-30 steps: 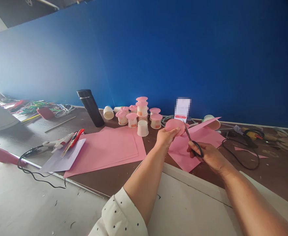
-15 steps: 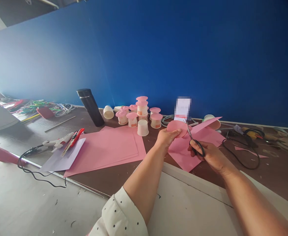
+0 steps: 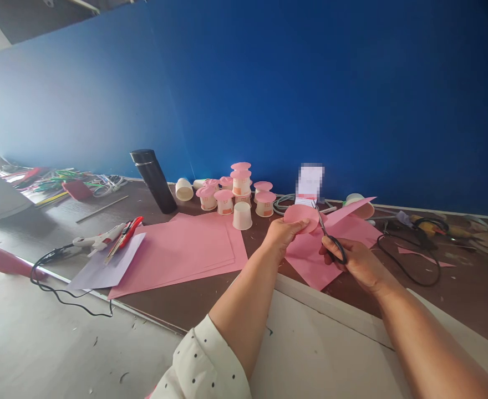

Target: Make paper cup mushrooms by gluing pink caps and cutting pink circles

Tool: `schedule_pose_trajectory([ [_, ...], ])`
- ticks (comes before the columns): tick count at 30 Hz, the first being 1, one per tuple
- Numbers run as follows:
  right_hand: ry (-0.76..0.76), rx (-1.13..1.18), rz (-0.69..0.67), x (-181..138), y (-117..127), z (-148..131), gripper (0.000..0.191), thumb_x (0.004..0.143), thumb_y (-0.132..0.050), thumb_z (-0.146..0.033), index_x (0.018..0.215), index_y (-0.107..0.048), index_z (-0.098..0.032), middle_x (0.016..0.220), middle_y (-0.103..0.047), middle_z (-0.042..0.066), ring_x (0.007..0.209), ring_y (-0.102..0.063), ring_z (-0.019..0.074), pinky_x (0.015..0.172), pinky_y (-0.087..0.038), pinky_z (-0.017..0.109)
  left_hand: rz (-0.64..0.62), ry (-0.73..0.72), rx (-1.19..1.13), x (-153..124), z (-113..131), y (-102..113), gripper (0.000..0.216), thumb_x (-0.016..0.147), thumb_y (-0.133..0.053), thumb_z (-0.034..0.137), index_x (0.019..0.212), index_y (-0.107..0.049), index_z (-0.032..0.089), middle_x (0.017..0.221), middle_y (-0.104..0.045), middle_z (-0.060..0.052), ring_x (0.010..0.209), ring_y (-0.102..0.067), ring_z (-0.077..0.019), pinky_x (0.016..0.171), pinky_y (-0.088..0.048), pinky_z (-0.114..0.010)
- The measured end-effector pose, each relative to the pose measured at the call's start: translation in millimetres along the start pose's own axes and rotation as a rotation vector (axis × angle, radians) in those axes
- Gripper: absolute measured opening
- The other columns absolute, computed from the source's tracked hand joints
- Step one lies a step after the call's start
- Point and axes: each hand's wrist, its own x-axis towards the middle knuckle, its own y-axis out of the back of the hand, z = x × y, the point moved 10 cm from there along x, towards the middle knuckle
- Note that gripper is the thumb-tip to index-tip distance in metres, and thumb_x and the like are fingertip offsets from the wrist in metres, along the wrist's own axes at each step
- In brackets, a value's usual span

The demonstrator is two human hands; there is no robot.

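Observation:
My left hand (image 3: 280, 233) pinches a round pink paper disc (image 3: 301, 216) and holds it up over the brown table (image 3: 177, 299). My right hand (image 3: 354, 260) grips black-handled scissors (image 3: 326, 235), whose blades point up at the disc's right edge. Beneath both hands lies a cut pink sheet (image 3: 310, 257). A stack of pink paper sheets (image 3: 181, 252) lies to the left of my left arm.
Several small paper cups with pink caps (image 3: 235, 191) stand near the blue wall beside a black flask (image 3: 153, 181). A glue gun (image 3: 96, 240) and red cutter (image 3: 125, 233) lie at left with a black cord (image 3: 61, 277). Cables and tools (image 3: 418, 238) clutter the right.
The disc and the scissors have risen slightly and shifted a little to the right; the blades sit closer against the disc's edge. Everything else on the table is unchanged.

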Motion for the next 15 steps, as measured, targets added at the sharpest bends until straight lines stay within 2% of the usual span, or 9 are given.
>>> schedule_pose_trajectory([
  [4,0.0,0.021,0.008,-0.5,-0.2,-0.9,0.055,0.074,-0.06,-0.071,0.073,-0.069,-0.017,0.061,-0.061,0.003,0.051,-0.041,0.0105,0.049,-0.029,0.026,-0.006,-0.071,0.161,1.1,6.8,-1.6,0.03,0.065,-0.081,0.029,0.06,-0.054,0.015,0.056,-0.045,0.0,0.051,-0.033,-0.0078,0.05,-0.025,-0.027],
  [8,0.0,0.053,0.005,-0.8,-1.5,-1.6,0.054,0.075,-0.06,-0.07,0.072,-0.068,-0.016,0.061,-0.06,0.003,0.051,-0.041,0.0102,0.048,-0.029,0.025,-0.016,-0.05,0.158,-0.5,5.6,-3.7,0.035,0.065,-0.081,0.032,0.06,-0.05,0.017,0.056,-0.043,0.001,0.049,-0.031,-0.007,0.049,-0.022,-0.027],
  [15,0.0,0.084,0.018,-0.6,-1.6,-1.6,0.052,0.075,-0.063,-0.067,0.07,-0.067,-0.016,0.059,-0.059,0.003,0.049,-0.04,0.0096,0.046,-0.029,0.025,-0.01,-0.046,0.088,2.6,3.4,-2.0,0.036,0.061,-0.085,0.028,0.058,-0.051,0.017,0.055,-0.044,0.0,0.05,-0.033,-0.0077,0.05,-0.025,-0.028],
])
